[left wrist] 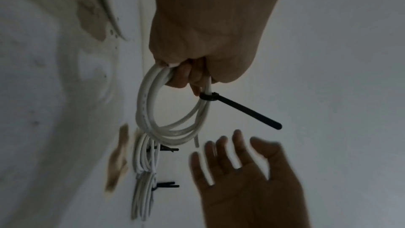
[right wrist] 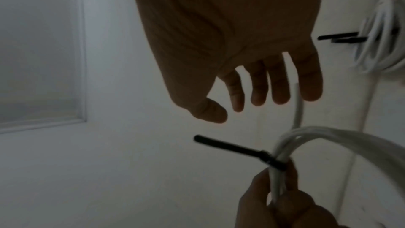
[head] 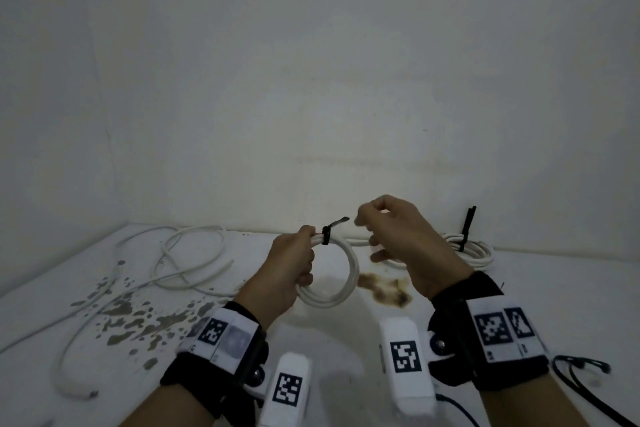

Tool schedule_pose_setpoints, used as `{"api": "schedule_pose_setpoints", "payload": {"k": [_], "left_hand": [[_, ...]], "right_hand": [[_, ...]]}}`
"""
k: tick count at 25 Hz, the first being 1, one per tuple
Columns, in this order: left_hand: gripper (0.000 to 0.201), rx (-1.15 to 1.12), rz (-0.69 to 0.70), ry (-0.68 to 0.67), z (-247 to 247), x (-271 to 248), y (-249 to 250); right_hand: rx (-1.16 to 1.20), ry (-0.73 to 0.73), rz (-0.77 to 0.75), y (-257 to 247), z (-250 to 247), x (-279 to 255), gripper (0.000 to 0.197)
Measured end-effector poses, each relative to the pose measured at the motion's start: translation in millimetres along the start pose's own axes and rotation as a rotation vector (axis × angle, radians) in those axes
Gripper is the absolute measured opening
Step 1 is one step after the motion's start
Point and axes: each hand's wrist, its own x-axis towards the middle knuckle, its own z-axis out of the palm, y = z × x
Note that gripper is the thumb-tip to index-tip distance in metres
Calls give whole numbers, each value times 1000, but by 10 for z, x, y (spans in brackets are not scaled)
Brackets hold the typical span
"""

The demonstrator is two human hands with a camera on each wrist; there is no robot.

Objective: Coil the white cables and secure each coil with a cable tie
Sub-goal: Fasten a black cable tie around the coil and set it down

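Left hand (head: pixel 291 263) grips the tied coil (head: pixel 341 274); right hand (head: pixel 398 236) empty, fingers loose; 2 bundled coils (left wrist: pixel 143 171) behind.

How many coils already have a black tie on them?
3: one coil held in the left hand, two lying side by side on the table, and. Others may be hidden.

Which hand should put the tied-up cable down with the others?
The left hand, probably: it already grips the coil with its black tie. The right hand is open and empty.

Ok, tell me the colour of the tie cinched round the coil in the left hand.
Black: the thin plastic cable tie, clearest in the left wrist view.
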Motion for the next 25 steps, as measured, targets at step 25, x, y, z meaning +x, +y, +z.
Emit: {"api": "schedule_pose_setpoints", "payload": {"k": [25], "left_hand": [[29, 713, 38, -90, 264, 1697, -484]], "right_hand": [[-606, 118, 43, 1057, 199, 1467, 53]]}}
